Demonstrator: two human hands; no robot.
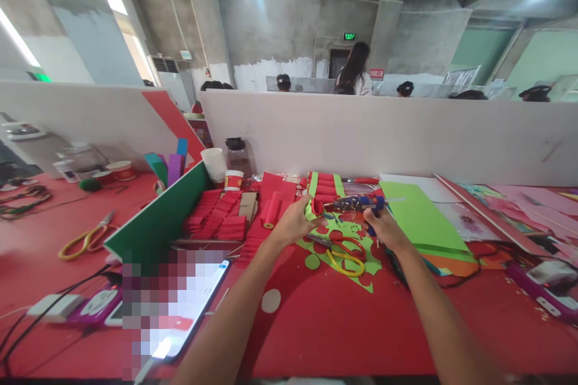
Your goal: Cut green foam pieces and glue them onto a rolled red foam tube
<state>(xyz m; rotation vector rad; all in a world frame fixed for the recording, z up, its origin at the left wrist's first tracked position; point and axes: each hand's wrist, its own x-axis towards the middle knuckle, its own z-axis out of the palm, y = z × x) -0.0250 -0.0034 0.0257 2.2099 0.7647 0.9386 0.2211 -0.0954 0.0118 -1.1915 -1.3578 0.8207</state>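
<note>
My left hand [295, 221] grips a short red paper tube [317, 207] with a light-green band round it, its open end turned to the right. In my right hand [383, 225] is a blue glue gun [359, 203], its nozzle pointing left at the tube's open end. Below the two hands lie scissors [347, 255] with yellow and red handles, on top of green paper scraps [370, 267] with round holes cut in them. Several red rolls with green bands [326, 183] lie just behind. Another red roll [271, 210] rests left of my left hand.
Folded red paper strips [212, 216] lie beside a green board [158, 216]. A lit phone [194, 307] is at front left. Green sheets [419, 216] lie to the right, near a purple power strip [542, 295]. A white partition [383, 135] runs along the back.
</note>
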